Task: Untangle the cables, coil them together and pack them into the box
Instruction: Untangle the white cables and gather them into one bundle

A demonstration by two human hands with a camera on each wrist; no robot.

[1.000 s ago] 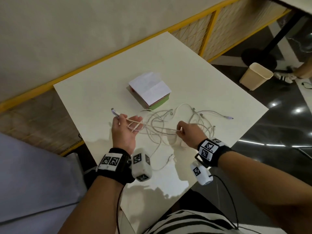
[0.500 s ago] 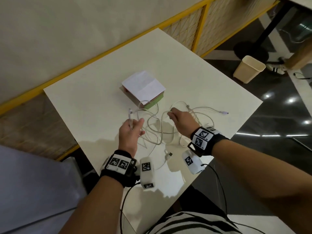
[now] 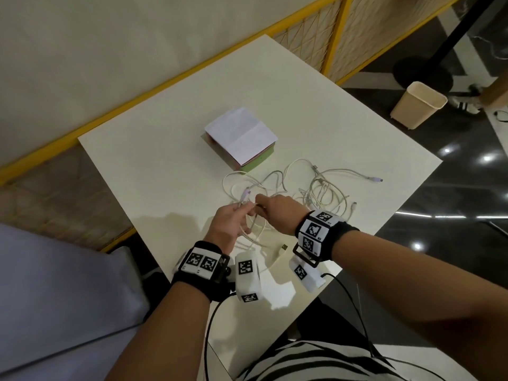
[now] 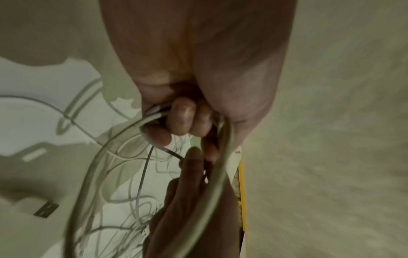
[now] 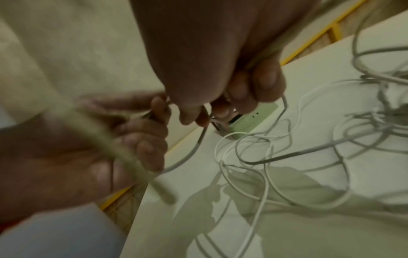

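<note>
Left hand (image 3: pixel 229 220) curled round looped cables (image 3: pixel 324 192); right hand (image 3: pixel 277 213) pinching strand beside it (tangle mostly on table (image 3: pixel 165 171)). Box (image 3: pixel 242 138) just beyond, closed.

Indoor workspace, possibly an office: white table (image 3: pixel 302 105), yellow-framed partition (image 3: pixel 335 26), polished dark floor (image 3: pixel 467 188), bin (image 3: pixel 417 104).

right hand (image 3: pixel 277 213) now beside left hand (image 3: pixel 229 225), cable (image 3: pixel 257 235) looped
</note>
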